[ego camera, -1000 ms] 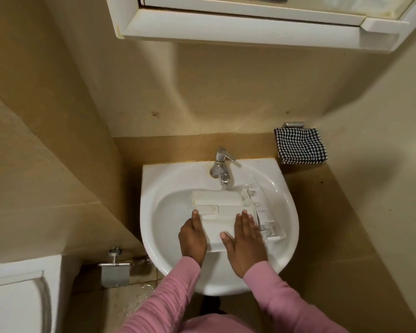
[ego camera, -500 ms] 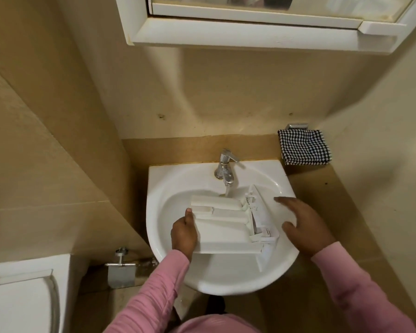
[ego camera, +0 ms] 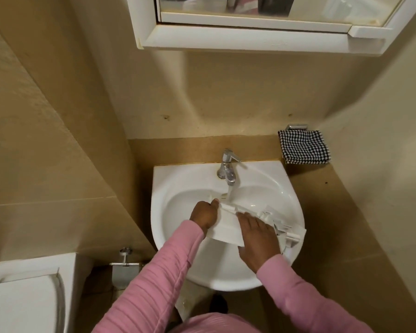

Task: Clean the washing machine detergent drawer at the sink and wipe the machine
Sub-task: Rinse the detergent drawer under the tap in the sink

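Your left hand (ego camera: 203, 216) grips the drawer (ego camera: 226, 228) by its edge; your right hand (ego camera: 257, 239) lies flat on it, with the tap (ego camera: 228, 168) running just beyond.

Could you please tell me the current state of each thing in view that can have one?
tap, running.
detergent drawer, tilted in the sink, its far end under the running tap.
left hand, grips the drawer's left end.
right hand, rests on top of the drawer.
checked cloth, folded, on the wall to the right of the sink, untouched.
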